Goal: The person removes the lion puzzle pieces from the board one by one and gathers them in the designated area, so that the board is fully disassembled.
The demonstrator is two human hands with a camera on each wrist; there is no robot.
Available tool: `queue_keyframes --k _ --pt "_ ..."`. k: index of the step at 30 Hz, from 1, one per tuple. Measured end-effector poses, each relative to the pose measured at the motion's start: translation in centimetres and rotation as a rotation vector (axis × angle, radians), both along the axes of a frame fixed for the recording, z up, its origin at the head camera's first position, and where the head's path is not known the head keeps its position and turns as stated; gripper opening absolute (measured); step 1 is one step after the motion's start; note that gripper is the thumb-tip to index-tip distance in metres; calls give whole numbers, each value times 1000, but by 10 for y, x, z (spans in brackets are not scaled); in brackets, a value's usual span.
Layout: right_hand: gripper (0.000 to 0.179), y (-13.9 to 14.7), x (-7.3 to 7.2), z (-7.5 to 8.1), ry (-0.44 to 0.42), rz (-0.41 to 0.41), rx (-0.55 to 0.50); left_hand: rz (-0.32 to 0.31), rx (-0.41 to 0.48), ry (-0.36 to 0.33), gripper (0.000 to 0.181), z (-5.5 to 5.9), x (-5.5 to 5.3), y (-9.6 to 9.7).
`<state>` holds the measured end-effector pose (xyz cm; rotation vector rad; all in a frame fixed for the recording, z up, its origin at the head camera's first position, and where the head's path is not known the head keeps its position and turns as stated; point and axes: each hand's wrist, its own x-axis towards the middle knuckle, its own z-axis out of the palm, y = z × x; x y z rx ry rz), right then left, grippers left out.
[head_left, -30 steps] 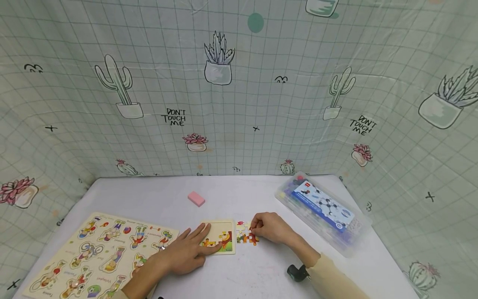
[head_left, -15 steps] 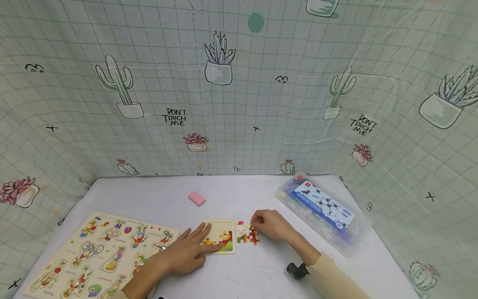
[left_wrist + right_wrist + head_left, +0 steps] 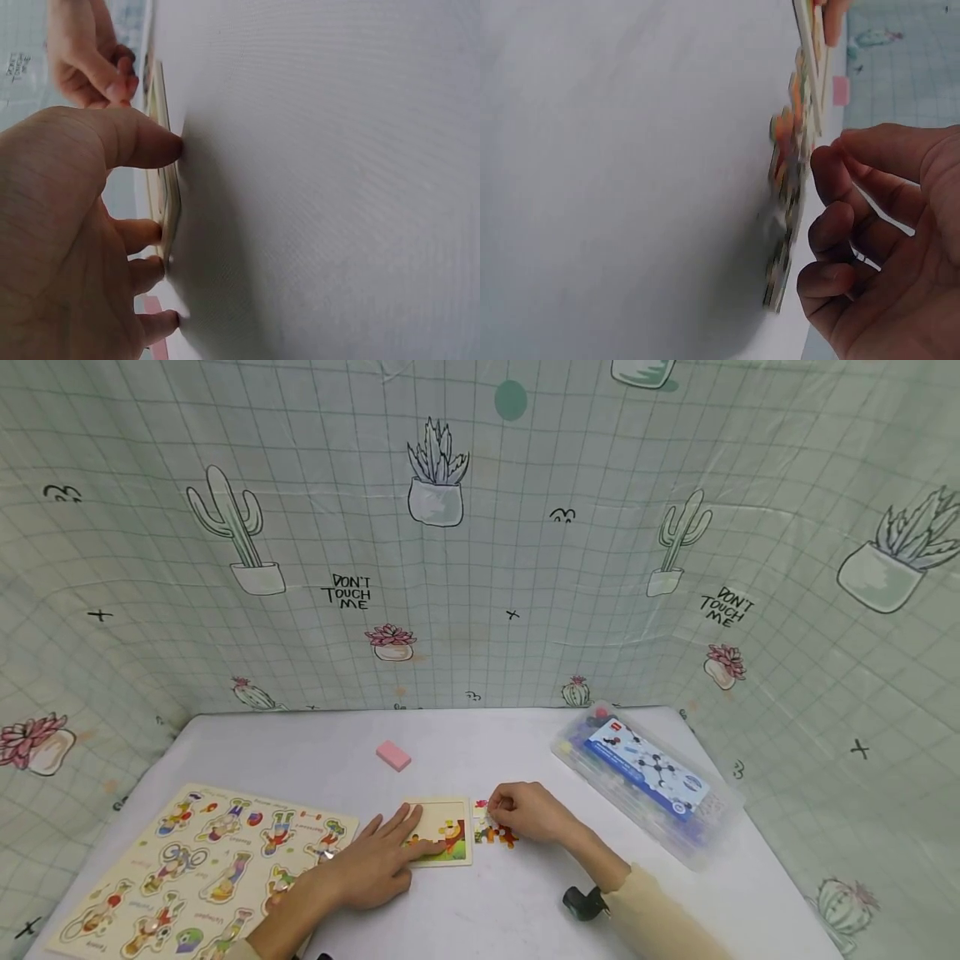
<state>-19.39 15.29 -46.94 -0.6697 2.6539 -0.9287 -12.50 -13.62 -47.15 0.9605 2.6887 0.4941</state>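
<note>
My left hand (image 3: 375,870) lies with spread fingers over the left side of a small wooden puzzle board (image 3: 437,810), touching it. Joined tiger pieces (image 3: 452,837) fill the board's lower part; its upper part is bare. In the left wrist view the thumb (image 3: 150,142) touches the board's near edge. Right of the board, loose jigsaw pieces (image 3: 508,837) lie on the table. My right hand (image 3: 532,814) is above them, fingers curled, thumb and index tips together. The right wrist view shows only a reddish sliver between these tips (image 3: 840,140); whether they pinch a piece is unclear.
A large wooden sports puzzle board (image 3: 202,860) lies at the left. A pink eraser-like block (image 3: 393,756) is behind the small board. A clear plastic case (image 3: 645,781) with a blue label stands at the right. A patterned curtain (image 3: 480,552) hangs behind the table.
My right hand first rises slightly, then shifts left over the loose pieces toward the small board. The left hand stays on the board. The head view tilts slightly.
</note>
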Motion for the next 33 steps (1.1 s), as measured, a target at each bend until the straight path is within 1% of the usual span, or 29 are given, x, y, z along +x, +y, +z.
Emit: queue_keyframes --k 3,4,6,10,12,14,18,25,29,33 --pt "6 -12 4 0 -8 32 -7 -2 5 -5 56 0 0 3" --pt "6 -17 4 -1 5 46 1 -5 4 -5 57 0 0 3" --pt "10 -27 5 -4 37 61 55 -14 -3 -6 60 0 -1 3" --pt "28 -42 10 -7 148 96 202 -36 -16 1 62 -1 -1 3" --pt "33 -46 12 -7 181 111 243 -38 -20 6 60 -1 0 3" --pt "34 -49 14 -7 198 123 253 -36 -22 7 59 -1 1 3" --pt "29 -52 15 -6 210 131 240 -21 -38 12 56 2 2 3" --pt "27 -55 14 -4 191 124 233 -8 -70 46 55 3 4 4" --pt "27 -55 14 -5 178 116 221 -9 -74 48 54 3 4 4" --pt "28 -55 14 -6 185 113 208 -8 -72 48 54 4 4 4"
